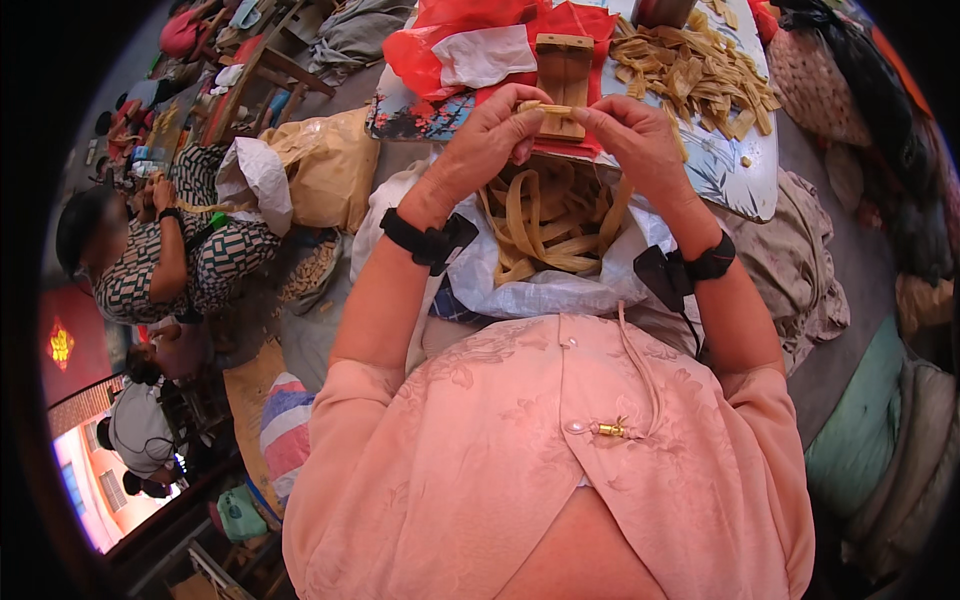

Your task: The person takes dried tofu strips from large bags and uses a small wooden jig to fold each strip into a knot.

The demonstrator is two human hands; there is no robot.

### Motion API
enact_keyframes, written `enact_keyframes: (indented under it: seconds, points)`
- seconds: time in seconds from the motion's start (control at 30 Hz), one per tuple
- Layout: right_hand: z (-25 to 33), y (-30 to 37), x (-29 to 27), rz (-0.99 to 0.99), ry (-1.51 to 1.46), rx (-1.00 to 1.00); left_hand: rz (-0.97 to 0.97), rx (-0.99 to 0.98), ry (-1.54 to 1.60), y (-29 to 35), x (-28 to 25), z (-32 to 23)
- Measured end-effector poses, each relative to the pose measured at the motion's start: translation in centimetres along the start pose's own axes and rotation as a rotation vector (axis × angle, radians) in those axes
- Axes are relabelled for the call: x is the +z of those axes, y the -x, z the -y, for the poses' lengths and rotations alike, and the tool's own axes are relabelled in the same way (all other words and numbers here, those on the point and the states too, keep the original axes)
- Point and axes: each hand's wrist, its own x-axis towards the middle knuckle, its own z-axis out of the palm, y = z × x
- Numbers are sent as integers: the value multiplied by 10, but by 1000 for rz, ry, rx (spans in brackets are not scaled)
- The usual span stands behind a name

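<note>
My left hand (492, 130) and my right hand (637, 135) meet at the table's near edge, fingers pinched on the two ends of a short pale-yellow strip (556, 109). It looks folded or rolled; its exact kind I cannot make out. Just behind it, a narrow wooden block with a raised far end (564, 68) lies on red plastic (596, 25). Under my hands, an opened white sack (520, 299) in front of me holds long, flat tan strips (545, 225) in loose coils. My fingers partly cover the block's near part.
A heap of short tan pieces (690, 75) covers the right of the patterned table (745, 180). White paper (486, 56) lies at its left. A seated person (165, 245) works at far left beside a brown bag (335, 165). Cloth-covered bundles (860, 420) stand at right.
</note>
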Motion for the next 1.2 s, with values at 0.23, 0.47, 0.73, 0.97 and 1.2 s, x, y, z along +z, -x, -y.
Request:
enact_keyframes:
  seconds: [0.23, 0.47, 0.73, 0.97, 1.2]
  points:
    - [-21, -25, -5, -118, 106, -33, -180, 86, -316, -28, -3, 16]
    - [-49, -26, -10, -141, 479, 102, -328, -160, -858, -21, -1, 20]
    - [-20, 18, 22, -52, -21, 8, -189, -166, -292, 31, 25, 22]
    - [-4, 42, 45, 45, 228, -571, -99, -520, 790, 50, 58, 4]
    - [2, 48, 47, -32, 275, -547, -240, -496, 999, 36, 56, 16]
